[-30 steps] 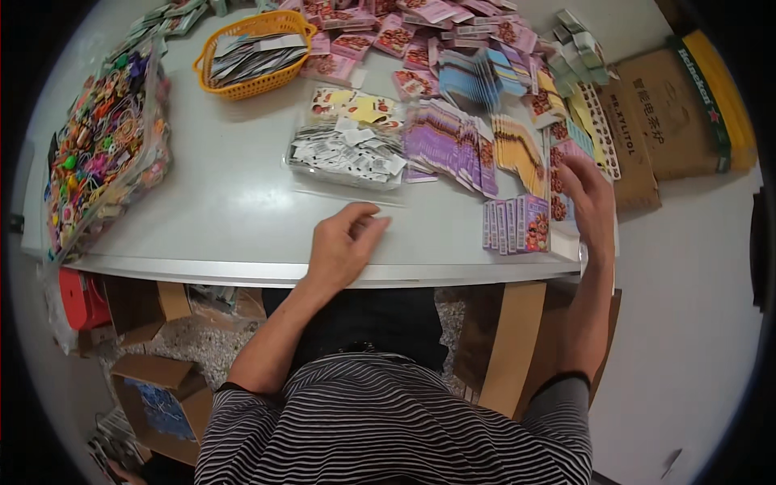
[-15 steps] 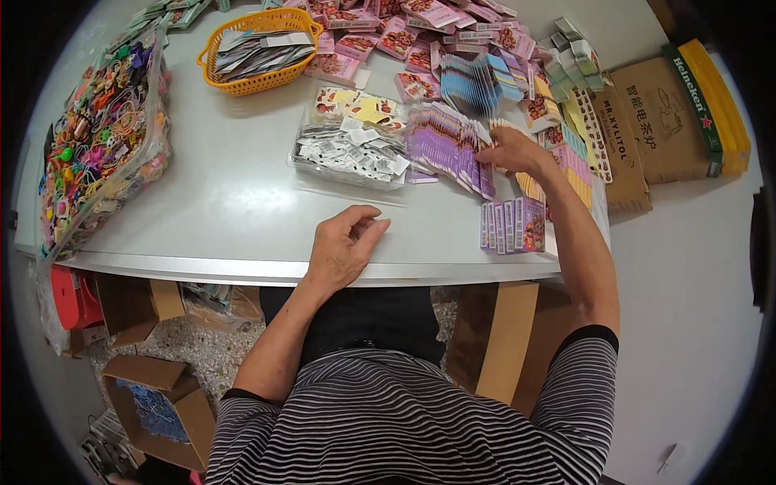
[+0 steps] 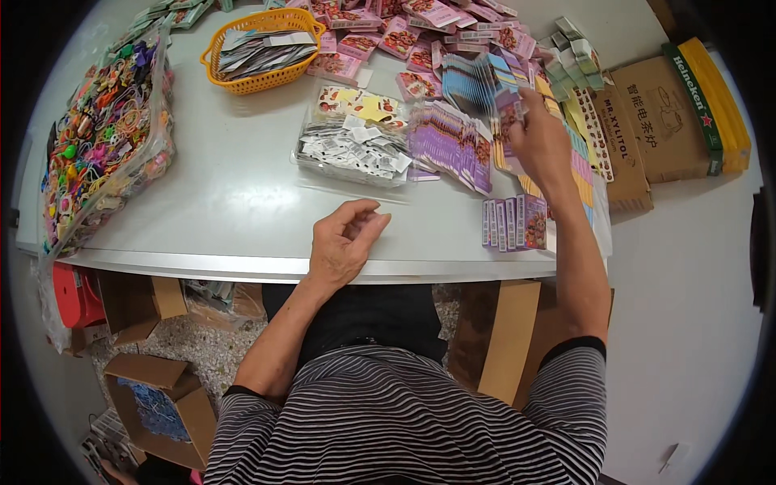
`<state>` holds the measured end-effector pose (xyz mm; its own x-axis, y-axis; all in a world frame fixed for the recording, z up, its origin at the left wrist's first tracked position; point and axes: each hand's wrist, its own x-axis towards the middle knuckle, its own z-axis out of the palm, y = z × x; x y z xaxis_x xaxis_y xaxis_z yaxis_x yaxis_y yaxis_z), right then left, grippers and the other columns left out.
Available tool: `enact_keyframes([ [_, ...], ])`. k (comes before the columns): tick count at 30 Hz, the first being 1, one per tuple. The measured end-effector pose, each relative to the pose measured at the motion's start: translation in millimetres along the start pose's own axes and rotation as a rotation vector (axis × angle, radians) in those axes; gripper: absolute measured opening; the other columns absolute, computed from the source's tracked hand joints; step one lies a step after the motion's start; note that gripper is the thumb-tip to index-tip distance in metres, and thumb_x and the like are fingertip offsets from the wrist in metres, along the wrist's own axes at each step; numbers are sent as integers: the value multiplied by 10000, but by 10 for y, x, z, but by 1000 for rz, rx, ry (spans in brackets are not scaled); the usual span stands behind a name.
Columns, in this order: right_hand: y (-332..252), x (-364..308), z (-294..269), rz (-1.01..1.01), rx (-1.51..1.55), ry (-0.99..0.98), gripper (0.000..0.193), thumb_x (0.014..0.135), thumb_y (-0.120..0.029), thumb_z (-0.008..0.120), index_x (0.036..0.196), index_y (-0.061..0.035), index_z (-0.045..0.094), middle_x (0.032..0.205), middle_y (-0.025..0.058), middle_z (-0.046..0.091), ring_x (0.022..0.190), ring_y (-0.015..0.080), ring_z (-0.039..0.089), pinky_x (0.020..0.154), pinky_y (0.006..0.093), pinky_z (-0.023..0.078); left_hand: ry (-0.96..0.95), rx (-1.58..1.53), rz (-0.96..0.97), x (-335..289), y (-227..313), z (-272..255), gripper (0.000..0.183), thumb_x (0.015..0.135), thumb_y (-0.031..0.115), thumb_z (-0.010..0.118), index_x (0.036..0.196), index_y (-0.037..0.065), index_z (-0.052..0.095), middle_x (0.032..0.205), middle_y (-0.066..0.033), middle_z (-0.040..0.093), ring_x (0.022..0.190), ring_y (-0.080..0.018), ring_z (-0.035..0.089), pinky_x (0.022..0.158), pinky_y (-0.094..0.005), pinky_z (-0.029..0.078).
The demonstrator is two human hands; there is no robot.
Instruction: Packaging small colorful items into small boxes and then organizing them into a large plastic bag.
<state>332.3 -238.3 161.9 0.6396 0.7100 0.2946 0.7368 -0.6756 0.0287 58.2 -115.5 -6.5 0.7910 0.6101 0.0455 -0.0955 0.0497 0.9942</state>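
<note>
My right hand (image 3: 540, 141) is over the right side of the table, its fingers closed on a flat purple carton (image 3: 508, 125) with a picture on it. Just left of it lies a fanned row of flat purple cartons (image 3: 449, 141). Behind that is a fan of blue flat cartons (image 3: 469, 81). A short row of standing, made-up purple boxes (image 3: 513, 224) is below my right wrist. My left hand (image 3: 343, 242) rests near the table's front edge, loosely curled with thumb and forefinger apart, holding nothing.
A clear tray (image 3: 352, 149) of small white packets sits mid-table. Behind are a yellow basket (image 3: 263, 81) of flat packets and piled pink boxes (image 3: 400, 36). A clear bin (image 3: 153, 105) of colourful trinkets stands left. Brown cardboard cartons (image 3: 659, 121) stand right.
My right hand has moved up and to the right, off the purple fan, with a flat purple carton in its fingers. The left hand stays in place.
</note>
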Motion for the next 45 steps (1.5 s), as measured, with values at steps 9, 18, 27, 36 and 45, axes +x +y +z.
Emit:
enact_keyframes([
  [9, -1337, -1598, 138, -345, 958, 48, 629, 754, -62, 836, 1330, -49, 583, 1146, 136, 702, 894, 236, 736, 751, 347, 592, -220, -425, -147, -122, 710, 144, 1051, 836, 236, 824, 1611, 10, 151, 1557, -221, 375, 1386, -296, 459, 1125, -419, 409],
  [18, -1058, -1504, 133, -386, 1113, -213, 617, 679, -153, 917, 1239, -83, 668, 1422, 170, 542, 1262, 309, 560, 972, 386, 495, -436, -748, -485, -426, 480, -399, 961, 735, 222, 859, 1521, -24, 364, 1264, -171, 637, 1149, -290, 659, 1026, -402, 530],
  [27, -1190, -1505, 195, -581, 1016, -512, 437, 706, -212, 889, 1056, -73, 667, 1383, 113, 552, 1346, 356, 466, 1071, 467, 434, -487, -777, -451, -645, 290, -336, 1298, 555, 207, 1008, 1583, 25, 237, 1203, -112, 646, 1122, -213, 651, 974, -339, 539],
  [36, -1313, -1967, 372, 148, 1454, -816, 238, 875, -29, 773, 1026, -21, 589, 1256, 141, 628, 1091, 203, 656, 892, 339, 551, -183, -170, -329, -786, 258, -306, 957, 705, 173, 909, 1496, -13, 403, 1184, -115, 650, 1047, -152, 637, 916, -309, 528],
  [45, -1582, -2172, 598, 352, 1922, -580, 625, 937, 129, 598, 1473, 40, 289, 1225, 199, 623, 1156, 228, 642, 970, 317, 536, -160, -351, -476, -1228, 267, -487, 363, 983, 5, 603, 1336, -37, 525, 1183, -139, 692, 1018, -144, 691, 873, -289, 576],
])
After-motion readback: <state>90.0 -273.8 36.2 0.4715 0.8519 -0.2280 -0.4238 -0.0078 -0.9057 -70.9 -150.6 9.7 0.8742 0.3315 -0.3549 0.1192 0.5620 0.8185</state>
